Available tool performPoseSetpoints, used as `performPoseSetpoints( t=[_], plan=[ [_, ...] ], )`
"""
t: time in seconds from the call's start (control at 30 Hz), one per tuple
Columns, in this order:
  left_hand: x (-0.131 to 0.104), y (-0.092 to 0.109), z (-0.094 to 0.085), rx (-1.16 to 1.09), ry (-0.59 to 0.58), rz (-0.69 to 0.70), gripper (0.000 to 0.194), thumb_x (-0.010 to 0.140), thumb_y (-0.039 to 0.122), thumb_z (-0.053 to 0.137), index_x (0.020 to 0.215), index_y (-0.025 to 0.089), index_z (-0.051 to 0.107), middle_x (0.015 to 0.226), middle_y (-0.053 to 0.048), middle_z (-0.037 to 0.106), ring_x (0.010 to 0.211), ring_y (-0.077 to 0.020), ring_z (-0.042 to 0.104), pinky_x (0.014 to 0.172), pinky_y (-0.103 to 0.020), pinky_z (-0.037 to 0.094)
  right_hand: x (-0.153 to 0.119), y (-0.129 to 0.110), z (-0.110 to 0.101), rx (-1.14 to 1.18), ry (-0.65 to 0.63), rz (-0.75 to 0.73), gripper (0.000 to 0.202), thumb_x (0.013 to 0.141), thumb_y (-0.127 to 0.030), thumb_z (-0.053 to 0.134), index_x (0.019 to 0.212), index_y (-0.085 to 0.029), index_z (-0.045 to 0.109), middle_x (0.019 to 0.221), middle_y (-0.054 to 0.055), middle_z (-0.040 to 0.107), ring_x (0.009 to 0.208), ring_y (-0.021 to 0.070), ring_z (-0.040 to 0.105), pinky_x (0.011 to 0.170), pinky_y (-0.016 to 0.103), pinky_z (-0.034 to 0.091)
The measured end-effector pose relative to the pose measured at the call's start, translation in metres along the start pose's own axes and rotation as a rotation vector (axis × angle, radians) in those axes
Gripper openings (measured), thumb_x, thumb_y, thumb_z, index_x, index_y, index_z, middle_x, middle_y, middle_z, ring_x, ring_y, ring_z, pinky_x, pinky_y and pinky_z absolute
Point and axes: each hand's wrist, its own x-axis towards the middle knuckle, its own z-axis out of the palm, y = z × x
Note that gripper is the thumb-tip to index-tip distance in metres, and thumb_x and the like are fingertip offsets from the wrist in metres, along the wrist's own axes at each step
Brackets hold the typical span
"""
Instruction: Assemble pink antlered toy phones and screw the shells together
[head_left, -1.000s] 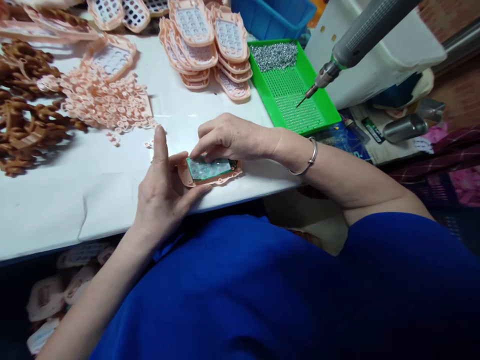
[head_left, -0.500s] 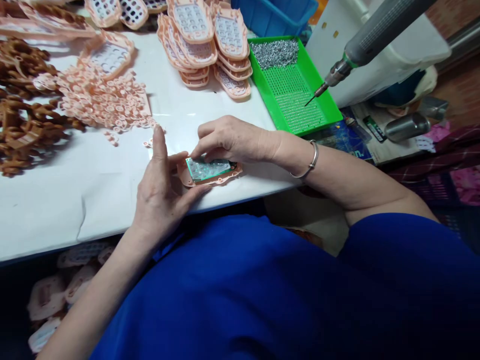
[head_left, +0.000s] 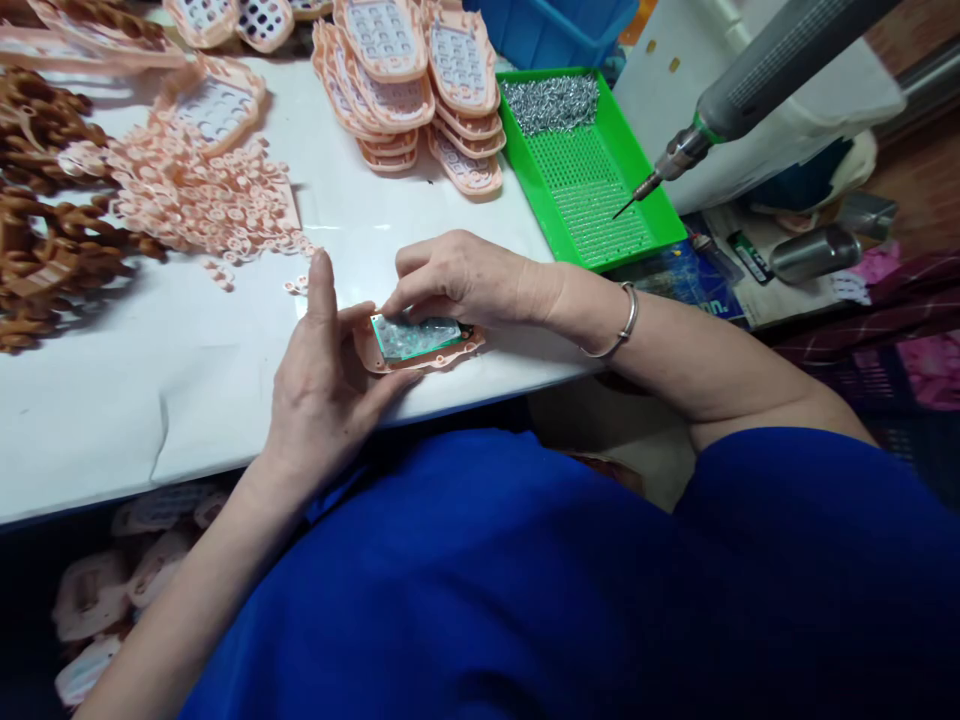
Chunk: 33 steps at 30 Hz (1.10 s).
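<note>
A pink plastic shell (head_left: 367,347) lies at the table's front edge, with a green-edged circuit board (head_left: 412,342) inside it under a clear, shiny layer. My left hand (head_left: 319,385) grips the shell's left end, thumb along the near rim and index finger raised. Over the board's far edge, my right hand (head_left: 454,278) has its fingers curled and pinched, the fingertips touching the board's upper left part. Whatever may be between those fingertips is hidden.
A green tray (head_left: 600,170) of screws stands beyond my right forearm, an electric screwdriver (head_left: 720,110) hanging over it. Stacked pink shells (head_left: 386,45), small pink parts (head_left: 202,190) and brown parts (head_left: 45,250) lie farther back and left.
Both hands and the shell hold nearly the same place. The screwdriver has shifted slightly to the right in view.
</note>
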Motion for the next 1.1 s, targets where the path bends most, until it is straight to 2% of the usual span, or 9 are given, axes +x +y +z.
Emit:
performPoseSetpoints(
  t=[0.17, 0.37, 0.67, 0.73, 0.8, 0.87, 0.93, 1.0, 1.1],
  plan=[
    [-0.002, 0.007, 0.001, 0.132, 0.133, 0.108, 0.072, 0.082, 0.043, 0.075, 0.142, 0.027, 0.04, 0.128, -0.014, 0.055, 0.119, -0.0315, 0.055, 0.092, -0.047, 0.053, 0.0, -0.003, -0.001, 0.008, -0.006, 0.023, 0.022, 0.097, -0.019, 0.054, 0.105, -0.018, 0.075, 0.085, 0.002, 0.058, 0.078, 0.0116, 0.055, 0.074, 0.024, 0.042],
    [0.004, 0.01, 0.002, 0.365, 0.079, 0.406, 0.026, 0.089, 0.026, 0.065, 0.114, 0.02, 0.062, 0.1, -0.012, 0.066, 0.09, -0.027, 0.061, 0.072, -0.04, 0.049, -0.002, -0.003, -0.001, -0.003, -0.006, -0.007, 0.024, 0.097, -0.015, 0.051, 0.104, -0.015, 0.074, 0.081, 0.001, 0.051, 0.076, 0.0108, 0.05, 0.073, 0.025, 0.04],
    [0.004, 0.003, 0.003, 0.306, -0.001, 0.357, 0.02, 0.093, 0.024, 0.06, 0.112, 0.027, 0.062, 0.123, -0.012, 0.065, 0.114, -0.0318, 0.062, 0.078, -0.045, 0.059, -0.01, -0.014, 0.001, -0.109, 0.093, 0.042, 0.03, 0.097, -0.02, 0.048, 0.114, -0.016, 0.073, 0.101, 0.005, 0.063, 0.095, 0.0123, 0.055, 0.09, 0.023, 0.044],
    [0.004, -0.002, 0.004, 0.306, -0.009, 0.39, 0.026, 0.092, 0.022, 0.062, 0.117, 0.028, 0.06, 0.133, -0.012, 0.061, 0.121, -0.034, 0.06, 0.081, -0.046, 0.06, -0.032, -0.027, -0.005, -0.137, 0.412, -0.017, 0.034, 0.098, -0.015, 0.042, 0.114, -0.012, 0.072, 0.1, 0.008, 0.065, 0.098, 0.0121, 0.058, 0.095, 0.021, 0.044],
    [0.004, -0.006, 0.004, 0.285, -0.003, 0.453, 0.031, 0.089, 0.019, 0.065, 0.119, 0.024, 0.06, 0.135, -0.014, 0.061, 0.124, -0.0348, 0.06, 0.088, -0.047, 0.061, -0.058, -0.039, -0.015, -0.221, 0.943, -0.033, 0.033, 0.099, -0.016, 0.043, 0.112, -0.012, 0.072, 0.104, 0.01, 0.065, 0.107, 0.0144, 0.059, 0.103, 0.025, 0.043],
    [0.004, -0.009, 0.002, 0.265, -0.013, 0.488, 0.031, 0.088, 0.017, 0.065, 0.119, 0.019, 0.061, 0.13, -0.018, 0.065, 0.123, -0.0352, 0.062, 0.093, -0.047, 0.06, -0.083, -0.04, -0.03, -0.318, 1.379, 0.13, 0.028, 0.097, -0.026, 0.051, 0.117, -0.015, 0.068, 0.123, 0.012, 0.06, 0.128, 0.0202, 0.052, 0.114, 0.034, 0.036],
    [0.004, -0.01, 0.0, 0.262, -0.032, 0.495, 0.029, 0.088, 0.016, 0.065, 0.117, 0.016, 0.061, 0.126, -0.019, 0.067, 0.12, -0.0357, 0.063, 0.094, -0.048, 0.06, -0.1, -0.028, -0.047, -0.258, 1.54, 0.3, 0.039, 0.094, -0.031, 0.053, 0.13, -0.015, 0.056, 0.145, 0.014, 0.047, 0.146, 0.0239, 0.034, 0.12, 0.038, 0.027],
    [0.005, -0.01, 0.0, 0.259, -0.067, 0.478, 0.03, 0.09, 0.017, 0.063, 0.119, 0.019, 0.061, 0.129, -0.017, 0.066, 0.122, -0.0346, 0.062, 0.095, -0.049, 0.06, -0.109, -0.006, -0.063, 0.017, 1.454, 0.292, 0.052, 0.093, -0.03, 0.045, 0.14, -0.009, 0.04, 0.144, 0.018, 0.048, 0.145, 0.0208, 0.036, 0.116, 0.036, 0.035],
    [0.009, -0.005, 0.008, 0.212, -0.111, 0.447, 0.033, 0.091, 0.014, 0.059, 0.122, 0.023, 0.06, 0.134, -0.013, 0.064, 0.128, -0.0307, 0.058, 0.101, -0.046, 0.057, -0.112, 0.025, -0.083, 0.265, 1.094, 0.236, 0.052, 0.097, -0.038, 0.033, 0.141, -0.011, 0.037, 0.119, 0.014, 0.066, 0.117, 0.0177, 0.061, 0.091, 0.027, 0.051]
  ],
)
